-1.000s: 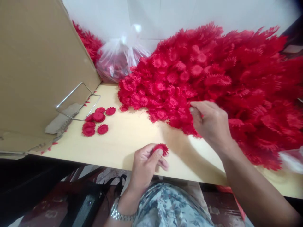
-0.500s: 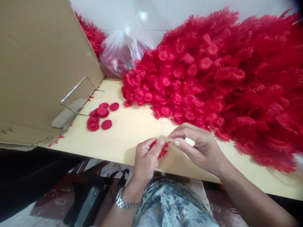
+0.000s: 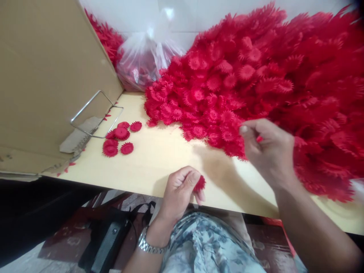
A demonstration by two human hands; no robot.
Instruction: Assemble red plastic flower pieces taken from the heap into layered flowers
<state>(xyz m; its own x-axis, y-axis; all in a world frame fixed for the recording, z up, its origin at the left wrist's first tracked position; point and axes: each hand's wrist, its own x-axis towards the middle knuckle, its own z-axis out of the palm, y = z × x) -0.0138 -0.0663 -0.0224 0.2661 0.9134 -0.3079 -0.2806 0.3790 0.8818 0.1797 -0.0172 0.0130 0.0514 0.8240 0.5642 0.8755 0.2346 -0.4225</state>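
Note:
My left hand (image 3: pixel 180 193), with a metal watch on its wrist, pinches a red flower piece (image 3: pixel 200 183) between thumb and fingers near the table's front edge. Over the near side of a large heap of red flower pieces (image 3: pixel 216 83), my right hand (image 3: pixel 267 151) is raised with thumb and forefinger pressed together. Whatever is between those fingertips, if anything, is too small to make out. Several loose red pieces (image 3: pixel 121 132) lie on the pale table (image 3: pixel 159 163) to the left, some overlapping.
A cardboard box wall (image 3: pixel 57 68) stands at the left, with a bent metal wire frame (image 3: pixel 85 107) beside it. Behind, a tied clear plastic bag (image 3: pixel 142 64) holds red pieces. A black bag (image 3: pixel 110 235) is below the table.
My right hand has moved away from my left hand, up and to the right over the heap. The piece in my left hand has turned slightly.

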